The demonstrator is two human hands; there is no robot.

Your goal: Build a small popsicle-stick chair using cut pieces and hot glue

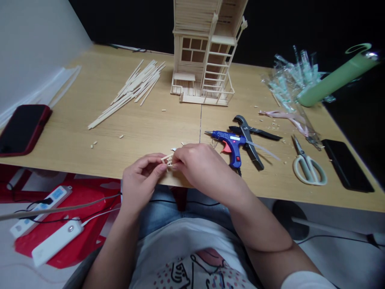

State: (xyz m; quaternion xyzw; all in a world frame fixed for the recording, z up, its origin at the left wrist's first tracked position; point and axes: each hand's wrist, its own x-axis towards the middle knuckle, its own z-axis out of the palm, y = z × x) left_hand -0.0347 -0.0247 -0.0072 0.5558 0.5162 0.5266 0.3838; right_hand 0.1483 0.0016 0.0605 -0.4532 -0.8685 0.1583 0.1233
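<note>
Near the table's front edge, my left hand [146,175] pinches a small frame of wooden sticks [167,159] between thumb and forefinger. My right hand [195,160] is closed at the frame's right side, its fingertips touching that side; whether they grip the frame or a smaller piece is hidden. A short stick bit and a small pale tip show just above the fingers. To the right of my right hand lies a blue glue gun [230,140] with a red trigger, a small red light glowing and a clear glue stick in its back.
A model house of wooden sticks [192,68] stands at the back, loose sticks [132,88] to its left. Cutting pliers [249,138], scissors [309,168], a black phone [347,164], plastic wrappers [282,90] and a green cylinder [333,78] lie right. A red-cased phone [24,128] sits left.
</note>
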